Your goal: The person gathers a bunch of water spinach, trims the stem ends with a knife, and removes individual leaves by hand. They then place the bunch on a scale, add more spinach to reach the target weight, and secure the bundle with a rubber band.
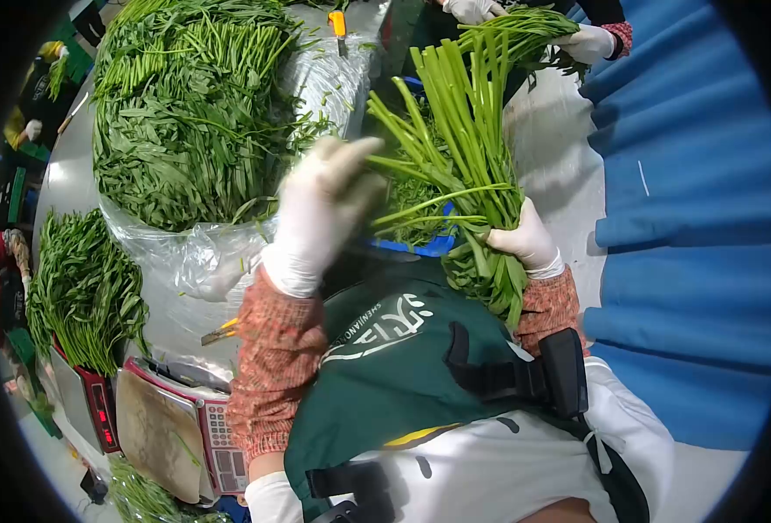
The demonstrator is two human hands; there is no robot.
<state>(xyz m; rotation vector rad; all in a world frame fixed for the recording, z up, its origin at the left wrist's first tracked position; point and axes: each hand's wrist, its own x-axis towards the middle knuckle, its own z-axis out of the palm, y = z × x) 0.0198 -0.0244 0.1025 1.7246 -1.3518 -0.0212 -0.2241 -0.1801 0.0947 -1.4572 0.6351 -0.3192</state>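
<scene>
My right hand [529,240], in a white glove, is closed around the leafy lower part of a bunch of green stalks [477,131]. The pale cut ends point up and away from me, with leaves hanging below the hand. Some stalks fan out to the left. My left hand [320,200], also gloved, is raised beside these stray stalks. It is blurred, but its fingers look apart, and nothing shows held in them. Under the bunch is a blue basket [433,247] with loose greens.
A big pile of greens [185,122] lies on plastic film [176,253], with an orange knife [339,30] behind. Another heap [85,288], a red scale [220,427] and an orange-handled tool [220,332] are left. A co-worker's gloved hands [588,44] hold greens at the top. Blue curtain [682,227] right.
</scene>
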